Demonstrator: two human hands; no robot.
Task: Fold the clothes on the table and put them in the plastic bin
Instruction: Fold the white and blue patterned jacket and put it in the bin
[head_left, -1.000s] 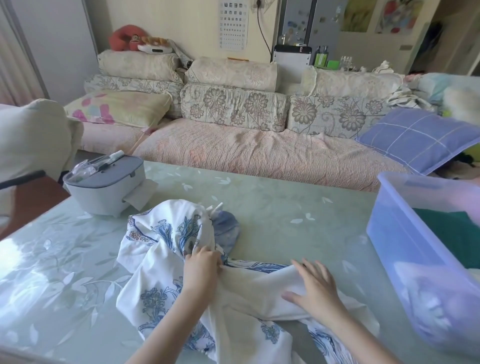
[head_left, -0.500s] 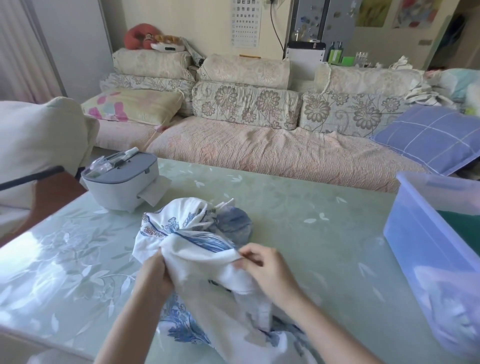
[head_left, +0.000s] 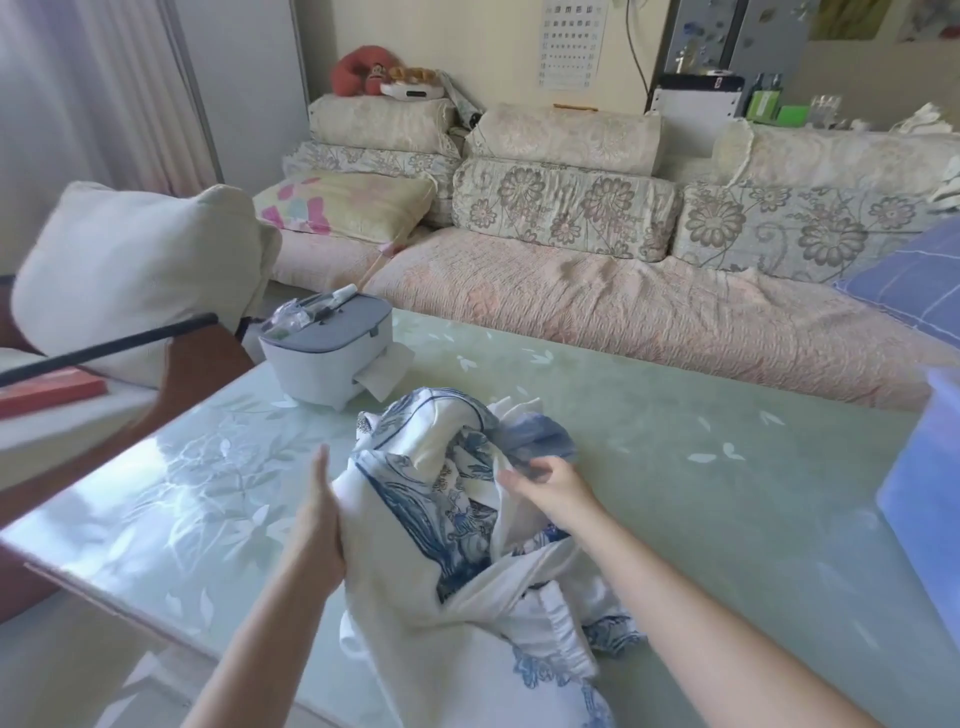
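1. A white garment (head_left: 447, 519) with a blue print is bunched on the table (head_left: 701, 467), near its front edge, and one end is draped toward the person
2. The garment's left side is held by the left hand (head_left: 317, 519); the thumb is pointed up and the fingers are hidden in the cloth
3. A fold on the garment's upper right is pinched by the curled fingers of the right hand (head_left: 550, 486)
4. A small blue cloth (head_left: 543, 441) is seen just behind the right hand, touching the garment
5. The bin (head_left: 924, 493), translucent blue, is cut off by the right edge of the view and is set on the table well apart from the garment
6. A grey-lidded tissue box (head_left: 327, 358) is placed at the table's far left, near the garment but apart from it, with a tissue sticking out of its side
7. A sofa (head_left: 623, 312) with floral cushions is seen behind the table
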